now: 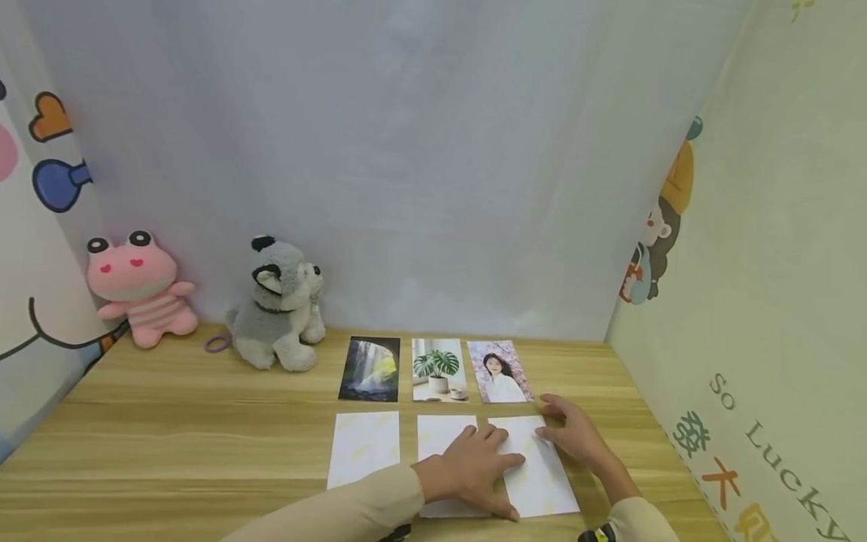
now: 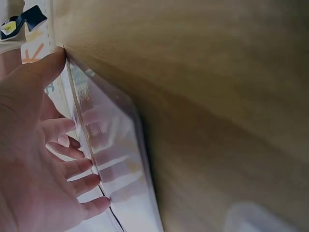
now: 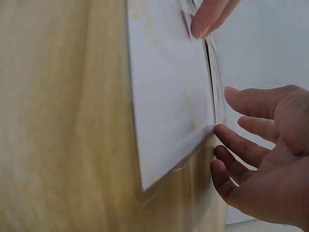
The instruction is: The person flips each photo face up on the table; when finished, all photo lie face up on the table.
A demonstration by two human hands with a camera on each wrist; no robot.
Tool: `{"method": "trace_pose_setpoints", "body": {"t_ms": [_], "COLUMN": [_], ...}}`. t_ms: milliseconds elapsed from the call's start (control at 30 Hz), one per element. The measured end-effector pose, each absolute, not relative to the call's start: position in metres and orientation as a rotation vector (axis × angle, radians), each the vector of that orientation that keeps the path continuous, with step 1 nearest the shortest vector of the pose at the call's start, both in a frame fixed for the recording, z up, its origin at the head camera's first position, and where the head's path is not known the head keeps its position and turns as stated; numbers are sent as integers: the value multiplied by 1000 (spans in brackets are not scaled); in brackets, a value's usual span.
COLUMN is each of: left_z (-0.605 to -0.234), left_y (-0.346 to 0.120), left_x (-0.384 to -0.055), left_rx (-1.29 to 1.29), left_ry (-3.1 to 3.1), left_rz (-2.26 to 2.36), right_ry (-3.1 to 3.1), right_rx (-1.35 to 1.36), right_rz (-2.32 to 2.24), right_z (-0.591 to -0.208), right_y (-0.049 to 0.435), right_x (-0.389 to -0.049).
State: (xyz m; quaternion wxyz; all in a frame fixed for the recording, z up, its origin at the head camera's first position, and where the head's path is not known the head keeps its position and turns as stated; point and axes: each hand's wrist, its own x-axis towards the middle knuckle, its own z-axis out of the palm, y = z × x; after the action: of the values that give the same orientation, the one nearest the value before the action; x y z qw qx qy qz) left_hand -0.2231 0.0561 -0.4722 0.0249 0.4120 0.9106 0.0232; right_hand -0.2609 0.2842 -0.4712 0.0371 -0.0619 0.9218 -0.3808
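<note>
Three white cards with faint yellow marks lie in the near row: a left card [image 1: 366, 444], a middle card [image 1: 443, 436] and a right card [image 1: 542, 482]. My left hand [image 1: 474, 467] spreads flat over the middle card and the left part of the right one, its fingers and thumb apart. At the right card's far right corner rests my right hand [image 1: 572, 429], its fingers loosely bent along the edge. In the right wrist view those fingertips [image 3: 219, 130] are right at the card's corner. The left wrist view has the left fingertips [image 2: 99, 205] on the card's surface.
Behind the white cards lies a row of picture cards: a waterfall [image 1: 369, 369], a potted plant [image 1: 439, 369] and a portrait [image 1: 500, 373]. A grey plush dog [image 1: 278, 316], a purple ring [image 1: 217, 344] and a pink plush toy [image 1: 142, 290] stand along the table's back left.
</note>
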Motion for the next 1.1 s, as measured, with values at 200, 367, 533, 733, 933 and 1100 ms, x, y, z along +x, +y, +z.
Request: {"method": "trace_pose_setpoints", "body": {"t_ms": [200, 367, 533, 733, 933, 1100], "left_z": [-469, -468, -468, -469, -470, -471], "left_y": [59, 61, 63, 64, 65, 65], "left_x": [-221, -221, -222, -221, -220, -220], "left_rx": [1279, 1250, 1198, 1175, 1169, 1164], "left_ry": [2850, 2867, 2861, 2860, 2852, 2858], "left_rz": [25, -6, -9, -24, -11, -2], "right_ry": [2815, 2736, 2587, 2458, 2379, 2366], "right_rx": [-164, -161, -124, -205, -337, -353], "right_rz": [-1197, -1305, -1502, -1502, -1408, -1425], "right_z": [-470, -464, -458, -453, -452, -451], "right_y": [284, 284, 289, 295, 300, 301], "right_x": [-263, -267, -270, -272, -271, -272]}}
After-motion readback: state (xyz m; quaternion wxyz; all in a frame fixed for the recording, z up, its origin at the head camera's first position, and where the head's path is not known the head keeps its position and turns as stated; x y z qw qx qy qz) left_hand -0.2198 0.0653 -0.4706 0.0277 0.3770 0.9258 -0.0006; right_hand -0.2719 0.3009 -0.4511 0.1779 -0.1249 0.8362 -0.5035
